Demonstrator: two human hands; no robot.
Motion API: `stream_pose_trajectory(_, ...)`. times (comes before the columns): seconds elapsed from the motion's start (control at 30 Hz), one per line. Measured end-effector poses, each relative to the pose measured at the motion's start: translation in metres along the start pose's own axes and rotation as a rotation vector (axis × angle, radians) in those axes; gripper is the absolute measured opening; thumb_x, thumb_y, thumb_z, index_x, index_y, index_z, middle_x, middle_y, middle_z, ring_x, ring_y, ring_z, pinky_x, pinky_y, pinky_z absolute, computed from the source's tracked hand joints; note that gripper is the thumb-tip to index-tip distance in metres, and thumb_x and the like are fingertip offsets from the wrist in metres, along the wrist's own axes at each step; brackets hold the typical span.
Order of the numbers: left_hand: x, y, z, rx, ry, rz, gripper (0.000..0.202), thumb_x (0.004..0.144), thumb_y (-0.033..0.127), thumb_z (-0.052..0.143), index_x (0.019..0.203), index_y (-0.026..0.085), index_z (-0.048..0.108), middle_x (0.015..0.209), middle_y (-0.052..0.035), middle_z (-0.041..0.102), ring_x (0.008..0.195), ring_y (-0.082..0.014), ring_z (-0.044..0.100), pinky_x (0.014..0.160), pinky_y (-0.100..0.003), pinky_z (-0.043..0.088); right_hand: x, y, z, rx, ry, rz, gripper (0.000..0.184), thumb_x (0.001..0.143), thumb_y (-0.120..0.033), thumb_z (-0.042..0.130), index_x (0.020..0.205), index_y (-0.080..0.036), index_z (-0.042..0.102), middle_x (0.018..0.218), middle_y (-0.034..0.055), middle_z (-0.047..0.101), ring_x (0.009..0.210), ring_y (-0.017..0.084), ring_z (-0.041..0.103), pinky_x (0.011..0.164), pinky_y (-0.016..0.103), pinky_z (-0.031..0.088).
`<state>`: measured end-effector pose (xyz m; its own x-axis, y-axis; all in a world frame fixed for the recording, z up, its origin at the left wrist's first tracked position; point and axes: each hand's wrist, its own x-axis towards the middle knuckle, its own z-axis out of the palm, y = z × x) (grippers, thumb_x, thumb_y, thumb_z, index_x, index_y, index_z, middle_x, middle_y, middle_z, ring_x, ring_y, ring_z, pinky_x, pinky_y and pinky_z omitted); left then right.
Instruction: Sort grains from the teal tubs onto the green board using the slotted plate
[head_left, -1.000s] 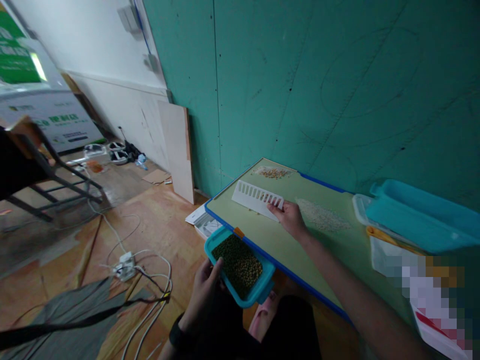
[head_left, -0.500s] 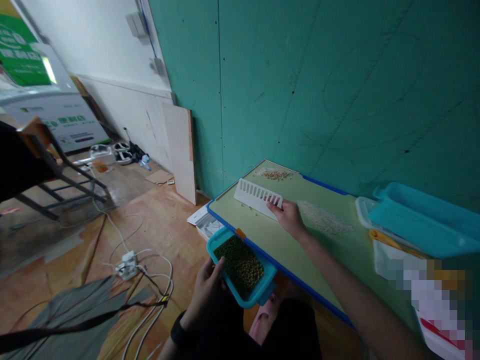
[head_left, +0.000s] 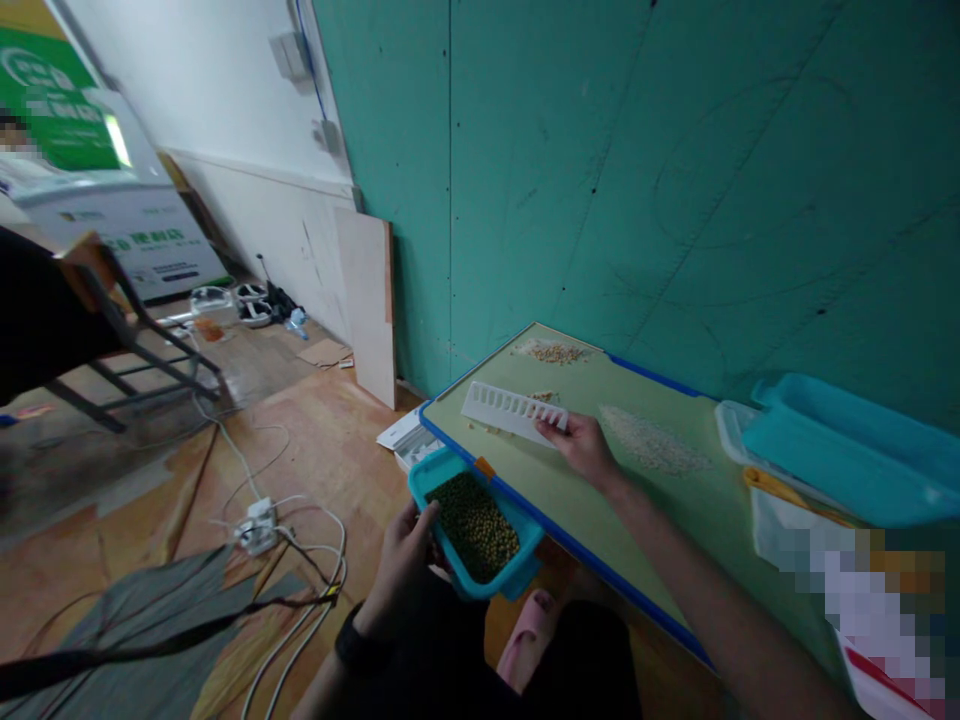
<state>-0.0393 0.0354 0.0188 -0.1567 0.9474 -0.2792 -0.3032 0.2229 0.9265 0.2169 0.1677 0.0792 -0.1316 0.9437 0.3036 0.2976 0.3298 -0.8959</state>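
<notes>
My left hand [head_left: 409, 550] grips the left side of a blue plastic container [head_left: 529, 548], thumb over its rim, just under the table's front edge. Inside lie dark green beans [head_left: 454, 497] and yellowish beans [head_left: 493, 545]. In my right hand [head_left: 589, 452] is a white slotted strip [head_left: 499, 415], pinched at its right end above the table board [head_left: 570, 500]. A few scattered beans [head_left: 546, 397] show behind the strip, others by its lower edge. Farther back is a pile of yellowish beans and white grains [head_left: 555, 352]; a white grain pile [head_left: 654, 438] lies right of my right hand.
At the table's right stand a large blue bin [head_left: 847, 440], white lids and a yellow-handled item [head_left: 787, 495]. A green wall [head_left: 540, 150] borders the back. Cables and a power strip [head_left: 257, 527] lie on the floor; a chair [head_left: 112, 320] stands left.
The strip has tilted and come toward the table's front edge, uncovering beans behind it. My left hand and the container have shifted slightly up and left in view.
</notes>
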Motion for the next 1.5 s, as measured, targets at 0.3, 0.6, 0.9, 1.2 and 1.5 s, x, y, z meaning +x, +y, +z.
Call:
stream_pose_trajectory(0.3, 0.017, 0.003, -0.009, -0.007, 0.088, 0.071, 0.045, 0.070, 0.058, 0.075, 0.082, 0.019, 0.057, 0.038, 0.0083, 0.052, 0.029, -0.0151, 0.052, 0.033, -0.023, 0.043, 0.001, -0.003, 0.006, -0.033, -0.043, -0.023, 0.035, 0.078, -0.047, 0.071, 0.090, -0.016, 0.080, 0.086, 0.0069, 0.078, 0.084, 0.030, 0.074, 0.077, 0.040, 0.058)
stream_pose_trajectory(0.6, 0.010, 0.014, 0.004, -0.023, 0.087, 0.067, 0.044, 0.068, 0.057, 0.076, 0.081, 0.019, 0.057, 0.039, 0.0086, 0.051, 0.031, -0.0147, 0.051, 0.034, -0.026, 0.046, -0.040, -0.019, 0.005, -0.125, -0.085, -0.064, 0.031, 0.088, -0.045, 0.065, 0.098, -0.019, 0.080, 0.090, 0.0050, 0.079, 0.082, 0.027, 0.075, 0.073, 0.034, 0.057)
stream_pose_trajectory(0.9, -0.007, 0.009, 0.019, -0.056, 0.060, 0.033, 0.040, 0.069, 0.054, 0.074, 0.081, 0.021, 0.054, 0.040, 0.0091, 0.051, 0.032, -0.0138, 0.051, 0.035, -0.024, 0.044, -0.101, -0.049, 0.018, -0.158, -0.024, -0.091, 0.026, 0.093, -0.041, 0.062, 0.102, -0.023, 0.078, 0.093, 0.0046, 0.079, 0.080, 0.022, 0.075, 0.073, 0.030, 0.057)
stream_pose_trajectory(1.2, -0.012, -0.017, 0.031, -0.110, 0.005, 0.045, 0.050, 0.066, 0.061, 0.078, 0.084, 0.022, 0.054, 0.040, 0.0107, 0.049, 0.030, -0.0133, 0.050, 0.034, -0.023, 0.042, -0.020, -0.020, -0.044, -0.199, 0.482, -0.017, 0.048, 0.078, -0.060, 0.066, 0.087, -0.014, 0.074, 0.083, 0.0107, 0.076, 0.077, 0.026, 0.069, 0.071, 0.035, 0.052)
stream_pose_trajectory(1.5, -0.015, -0.030, 0.028, -0.013, 0.040, 0.046, 0.055, 0.063, 0.067, 0.079, 0.083, 0.019, 0.060, 0.044, 0.0074, 0.054, 0.036, -0.0152, 0.056, 0.036, -0.024, 0.043, 0.038, 0.018, -0.042, -0.158, 0.463, 0.072, 0.040, 0.070, -0.055, 0.064, 0.072, -0.015, 0.067, 0.065, 0.0058, 0.068, 0.062, 0.020, 0.059, 0.058, 0.029, 0.041)
